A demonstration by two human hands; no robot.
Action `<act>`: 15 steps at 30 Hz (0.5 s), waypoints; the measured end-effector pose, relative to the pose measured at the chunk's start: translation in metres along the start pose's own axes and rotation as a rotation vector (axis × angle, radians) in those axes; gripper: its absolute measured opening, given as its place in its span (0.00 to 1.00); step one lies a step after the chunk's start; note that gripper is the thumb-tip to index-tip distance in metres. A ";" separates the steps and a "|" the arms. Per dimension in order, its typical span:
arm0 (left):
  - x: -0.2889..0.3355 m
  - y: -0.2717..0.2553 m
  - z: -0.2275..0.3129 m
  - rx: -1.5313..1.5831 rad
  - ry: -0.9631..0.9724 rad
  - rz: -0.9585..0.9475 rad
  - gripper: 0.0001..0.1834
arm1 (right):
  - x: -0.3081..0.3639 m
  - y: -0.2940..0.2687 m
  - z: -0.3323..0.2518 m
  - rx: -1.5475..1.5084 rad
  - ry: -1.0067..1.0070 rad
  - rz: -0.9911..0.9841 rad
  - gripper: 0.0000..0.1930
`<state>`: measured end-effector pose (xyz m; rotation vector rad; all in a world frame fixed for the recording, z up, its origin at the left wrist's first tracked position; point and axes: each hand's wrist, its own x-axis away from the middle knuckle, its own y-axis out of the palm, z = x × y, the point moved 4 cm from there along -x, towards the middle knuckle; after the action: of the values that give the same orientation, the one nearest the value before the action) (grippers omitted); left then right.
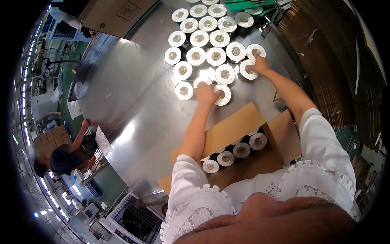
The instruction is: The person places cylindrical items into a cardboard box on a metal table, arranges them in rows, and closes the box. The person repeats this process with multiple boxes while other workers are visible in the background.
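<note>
Many upright rolls (pixel 196 56) with white ring-shaped tops, hollow cores and dark sides stand in a loose group on a metal table. At the group's near edge my left hand (pixel 206 94) grips two neighbouring rolls (pixel 223 99), its fingers and thumb at their cores. My right hand (pixel 261 66) pinches another pair (pixel 247 72) at the right side of the group, digits in the core openings. Close against my body is an open cardboard box (pixel 235 126) with flaps spread. Several rolls (pixel 241 150) stand inside it along the far side.
The metal table (pixel 134 93) stretches left and away. A large closed carton (pixel 118 16) stands at the far left, beside another person's gloved hand (pixel 86 31). Flat cardboard stacks (pixel 329 61) line the right. Another person (pixel 67 158) works at the left; green machinery (pixel 243 4) is at the back.
</note>
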<state>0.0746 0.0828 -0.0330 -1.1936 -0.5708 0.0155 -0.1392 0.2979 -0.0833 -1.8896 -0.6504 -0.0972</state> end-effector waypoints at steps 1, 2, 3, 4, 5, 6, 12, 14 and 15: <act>0.007 -0.015 -0.004 0.017 0.031 0.058 0.24 | 0.004 -0.015 0.004 0.025 -0.048 -0.036 0.37; 0.018 -0.049 0.000 0.127 0.060 0.051 0.26 | 0.013 -0.036 0.008 0.049 -0.086 -0.068 0.36; 0.035 -0.086 0.002 0.334 -0.005 0.023 0.23 | 0.029 -0.064 0.009 -0.025 -0.111 -0.049 0.34; 0.058 -0.112 -0.007 0.478 0.019 0.116 0.20 | 0.042 -0.088 0.009 -0.069 -0.173 0.006 0.36; 0.089 -0.133 -0.023 0.625 0.024 0.216 0.17 | 0.070 -0.124 -0.014 -0.197 -0.195 0.017 0.35; 0.125 -0.164 -0.030 0.723 0.016 0.301 0.13 | 0.090 -0.152 -0.021 -0.199 -0.177 0.009 0.34; 0.317 -0.166 -0.044 2.142 -0.450 -0.101 0.15 | 0.262 -0.242 -0.079 -0.275 -0.870 0.403 0.33; 0.346 -0.129 -0.035 1.412 -0.334 -0.152 0.15 | 0.313 -0.209 -0.100 -0.078 -1.106 -0.006 0.31; 0.354 -0.117 -0.029 1.040 -0.271 -0.172 0.15 | 0.339 -0.194 -0.105 -0.014 -1.181 -0.227 0.29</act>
<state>0.3587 0.1205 0.2076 -0.1263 -0.7619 0.2961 0.0794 0.3897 0.2445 -1.7463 -1.6337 0.9325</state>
